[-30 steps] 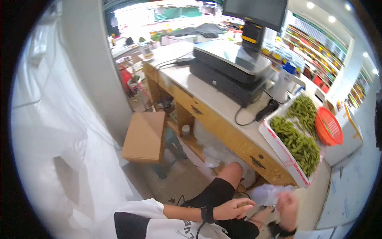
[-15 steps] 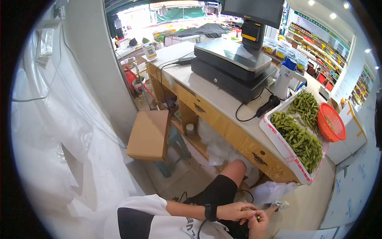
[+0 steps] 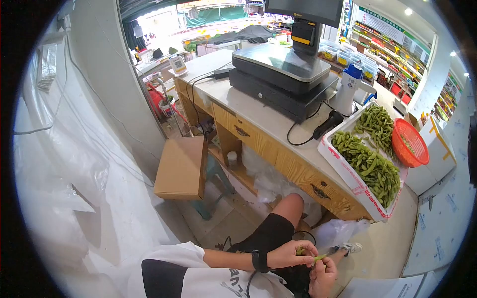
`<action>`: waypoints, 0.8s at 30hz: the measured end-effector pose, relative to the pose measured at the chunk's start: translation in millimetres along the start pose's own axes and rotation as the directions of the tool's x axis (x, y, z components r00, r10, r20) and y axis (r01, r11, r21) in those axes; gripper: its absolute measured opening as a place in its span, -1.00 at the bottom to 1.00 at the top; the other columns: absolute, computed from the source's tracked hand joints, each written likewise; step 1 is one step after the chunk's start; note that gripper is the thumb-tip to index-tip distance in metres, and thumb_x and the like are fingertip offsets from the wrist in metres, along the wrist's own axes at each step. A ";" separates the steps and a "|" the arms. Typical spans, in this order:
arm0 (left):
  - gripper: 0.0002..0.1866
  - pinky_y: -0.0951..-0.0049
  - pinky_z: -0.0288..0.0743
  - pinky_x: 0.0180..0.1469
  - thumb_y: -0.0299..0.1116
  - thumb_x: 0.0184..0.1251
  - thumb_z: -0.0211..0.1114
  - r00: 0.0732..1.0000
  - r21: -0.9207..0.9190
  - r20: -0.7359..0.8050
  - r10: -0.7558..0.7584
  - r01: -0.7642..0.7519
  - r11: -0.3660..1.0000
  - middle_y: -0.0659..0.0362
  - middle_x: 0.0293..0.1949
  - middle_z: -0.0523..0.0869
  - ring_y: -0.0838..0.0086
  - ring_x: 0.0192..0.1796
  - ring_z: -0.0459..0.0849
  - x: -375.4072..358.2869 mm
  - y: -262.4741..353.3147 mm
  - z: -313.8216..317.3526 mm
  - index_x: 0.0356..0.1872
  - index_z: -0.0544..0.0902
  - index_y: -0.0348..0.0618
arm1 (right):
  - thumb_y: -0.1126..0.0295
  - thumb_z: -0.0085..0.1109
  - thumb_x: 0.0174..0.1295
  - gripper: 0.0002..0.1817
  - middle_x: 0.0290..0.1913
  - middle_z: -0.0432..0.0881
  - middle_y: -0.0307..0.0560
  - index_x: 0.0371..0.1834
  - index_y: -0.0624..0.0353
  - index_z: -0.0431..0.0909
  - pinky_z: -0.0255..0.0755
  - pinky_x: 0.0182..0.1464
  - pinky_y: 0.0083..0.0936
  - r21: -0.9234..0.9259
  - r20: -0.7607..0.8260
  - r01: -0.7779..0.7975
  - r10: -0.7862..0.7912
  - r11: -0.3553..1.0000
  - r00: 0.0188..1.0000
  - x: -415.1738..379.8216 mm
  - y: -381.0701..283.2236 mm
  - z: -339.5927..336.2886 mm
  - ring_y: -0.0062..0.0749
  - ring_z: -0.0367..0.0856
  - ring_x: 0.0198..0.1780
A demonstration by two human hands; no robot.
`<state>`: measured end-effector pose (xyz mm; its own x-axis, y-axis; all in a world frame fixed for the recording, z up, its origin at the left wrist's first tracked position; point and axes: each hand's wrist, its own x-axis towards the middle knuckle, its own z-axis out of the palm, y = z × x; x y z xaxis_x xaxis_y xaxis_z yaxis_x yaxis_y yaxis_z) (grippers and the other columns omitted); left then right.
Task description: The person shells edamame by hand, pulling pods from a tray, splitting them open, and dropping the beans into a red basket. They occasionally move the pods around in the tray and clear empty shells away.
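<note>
Both hands are close together over my lap at the bottom of the view. My left hand (image 3: 292, 255), with a black band on its wrist, is closed, and a bit of green pod shows between its fingers. A green soybean pod (image 3: 319, 258) stretches between the fingertips of the two hands. My right hand (image 3: 323, 278) pinches this pod at its far end. To the right on the counter, a white foam box (image 3: 344, 171) holds piles of green soybean pods (image 3: 370, 164). An orange-red plastic basket (image 3: 410, 143) with some shelled beans rests at the box's right side.
The wooden counter (image 3: 278, 156) carries a scale (image 3: 283, 69), a handheld scanner (image 3: 328, 124) and a white-and-blue megaphone (image 3: 349, 89). A cardboard box (image 3: 180, 166) sits on a teal stool (image 3: 202, 209). A plastic bag (image 3: 340, 232) lies below the counter.
My hands have moved slightly apart and up, and the soybean pod now shows between them. The whole view has shifted a little to the left.
</note>
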<state>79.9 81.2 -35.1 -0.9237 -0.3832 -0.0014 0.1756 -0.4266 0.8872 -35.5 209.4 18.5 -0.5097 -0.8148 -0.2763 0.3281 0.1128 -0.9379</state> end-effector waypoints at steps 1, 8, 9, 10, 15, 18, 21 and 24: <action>-0.74 0.61 0.45 -0.20 -0.35 0.39 0.27 1.000 0.009 0.005 0.017 -0.017 1.000 0.27 -0.26 0.65 0.64 -0.23 0.58 -0.4 2.3 0.3 -0.02 0.58 -0.28 | 0.32 0.16 0.37 -0.80 -0.52 0.45 -0.36 -0.22 0.26 0.56 0.10 -0.55 -0.76 0.012 0.010 -0.003 0.002 1.000 1.000 0.7 3.1 -1.5 -0.78 0.22 -0.59; -0.77 0.63 0.42 -0.23 -0.36 0.40 0.25 0.993 0.261 0.012 0.118 -0.117 0.958 0.24 -0.30 0.66 0.68 -0.26 0.54 -2.5 10.8 -2.6 -0.04 0.61 -0.28 | 0.41 0.10 0.38 -0.85 -0.55 0.47 -0.34 -0.29 0.27 0.56 0.13 -0.56 -0.76 0.066 -0.043 -0.037 0.040 0.997 0.998 1.1 5.4 3.6 -0.76 0.28 -0.60; -0.78 0.62 0.43 -0.23 -0.36 0.40 0.25 0.994 0.258 0.006 0.112 -0.110 0.960 0.23 -0.31 0.67 0.68 -0.28 0.55 -2.1 11.5 -3.2 -0.05 0.61 -0.28 | 0.43 0.09 0.38 -0.84 -0.55 0.47 -0.33 -0.34 0.26 0.56 0.14 -0.56 -0.76 0.051 -0.043 -0.045 0.048 0.998 0.998 0.5 3.3 4.3 -0.75 0.28 -0.60; -0.78 0.62 0.43 -0.24 -0.36 0.40 0.25 0.994 0.253 0.001 0.106 -0.103 0.962 0.23 -0.32 0.67 0.68 -0.29 0.55 -1.9 11.9 -2.8 -0.06 0.62 -0.28 | 0.43 0.09 0.38 -0.84 -0.56 0.46 -0.34 -0.35 0.25 0.55 0.14 -0.56 -0.75 0.046 -0.044 -0.056 0.058 0.997 0.997 0.4 4.1 4.1 -0.75 0.28 -0.61; -0.84 0.62 0.44 -0.25 -0.42 0.39 0.23 0.997 0.157 0.015 0.080 -0.082 0.984 0.25 -0.33 0.64 0.66 -0.29 0.56 -1.3 15.0 0.9 -0.13 0.58 -0.31 | 0.42 0.07 0.39 -0.80 -0.59 0.41 -0.35 -0.42 0.21 0.50 0.13 -0.56 -0.73 0.071 -0.030 -0.028 0.031 0.997 0.999 3.7 12.5 0.0 -0.74 0.25 -0.62; -0.84 0.62 0.45 -0.26 -0.42 0.39 0.23 0.996 0.161 0.008 0.091 -0.091 0.983 0.25 -0.36 0.64 0.65 -0.31 0.58 1.2 9.2 -0.2 -0.14 0.58 -0.32 | 0.42 0.06 0.39 -0.80 -0.60 0.39 -0.35 -0.44 0.19 0.48 0.13 -0.56 -0.72 0.094 -0.030 0.027 -0.025 0.995 0.999 5.0 20.6 -2.8 -0.72 0.24 -0.63; -0.84 0.63 0.46 -0.26 -0.42 0.39 0.23 0.998 0.114 0.016 0.057 -0.059 0.992 0.25 -0.38 0.65 0.65 -0.30 0.59 3.0 8.5 -0.9 -0.15 0.59 -0.31 | 0.41 0.06 0.39 -0.82 -0.57 0.41 -0.31 -0.40 0.19 0.48 0.15 -0.55 -0.71 0.123 -0.053 0.084 -0.078 0.989 0.996 6.3 24.5 -0.9 -0.70 0.26 -0.60; -0.83 0.63 0.45 -0.27 -0.38 0.38 0.26 0.997 0.096 0.024 0.080 -0.082 0.992 0.22 -0.34 0.68 0.66 -0.30 0.59 4.5 0.7 -3.6 -0.12 0.61 -0.25 | 0.33 0.16 0.29 -0.80 -0.59 0.51 -0.17 -0.16 0.24 0.58 0.26 -0.59 -0.64 0.115 -0.110 0.165 -0.153 0.980 0.982 19.6 54.1 -12.8 -0.65 0.41 -0.61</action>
<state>77.1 76.2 -36.2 -0.9146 -0.3963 0.0804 0.2169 -0.3130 0.9246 -37.9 206.9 -40.3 -0.6382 -0.7548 -0.1515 0.3288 -0.0893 -0.9402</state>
